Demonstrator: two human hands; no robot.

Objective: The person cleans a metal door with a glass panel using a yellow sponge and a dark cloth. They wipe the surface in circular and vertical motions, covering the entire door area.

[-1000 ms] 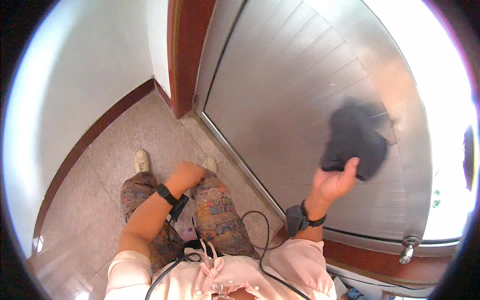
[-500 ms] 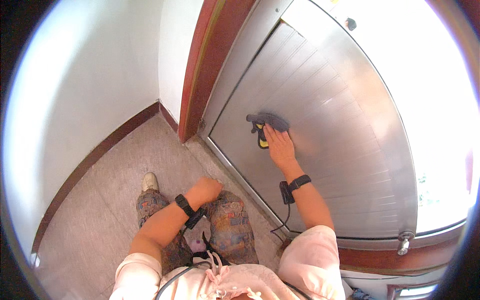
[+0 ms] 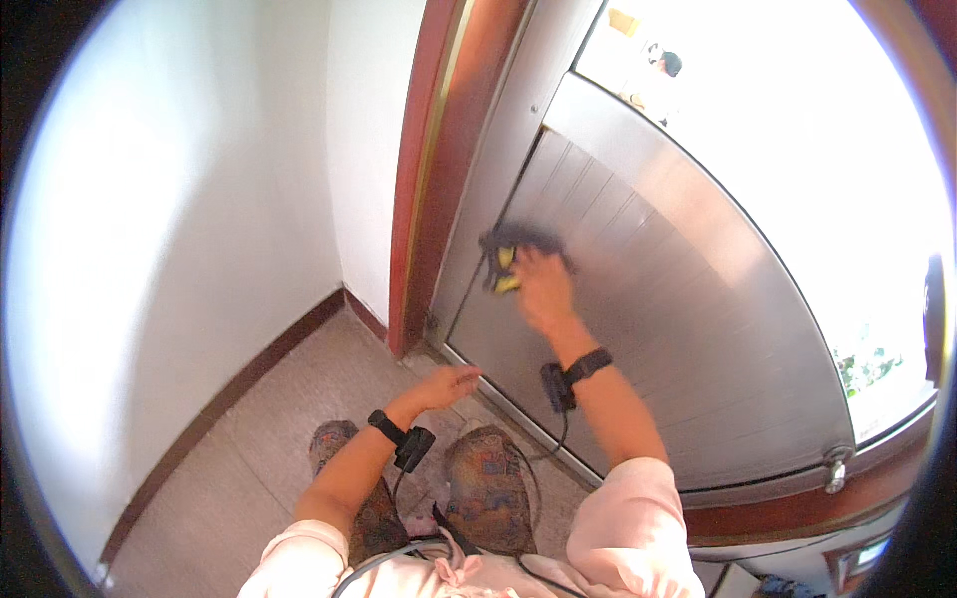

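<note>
A brushed-metal door panel (image 3: pixel 658 329) slopes across the right half of the head view. Against its left part, my right hand (image 3: pixel 543 287) holds a dark cloth with yellow patches (image 3: pixel 528 242), the fingers spread over it; both are smeared by motion. Lower down, my left hand (image 3: pixel 444 387) hovers near the door's bottom edge, above my knee, with its fingers reaching toward the metal. Nothing shows in it. Each wrist wears a black strap with a small box, and a cable hangs from it.
A red-brown door frame (image 3: pixel 424 179) borders the panel on the left, beside a white wall (image 3: pixel 209 179) with a dark baseboard (image 3: pixel 214 399). A metal knob (image 3: pixel 837 468) sticks out at the door's lower right. Bright glass (image 3: pixel 797 149) lies above the panel.
The view has shifted. My right hand and the cloth have moved left across the panel, toward its frame. My left hand has left my knee, its fingers now stretched toward the door.
</note>
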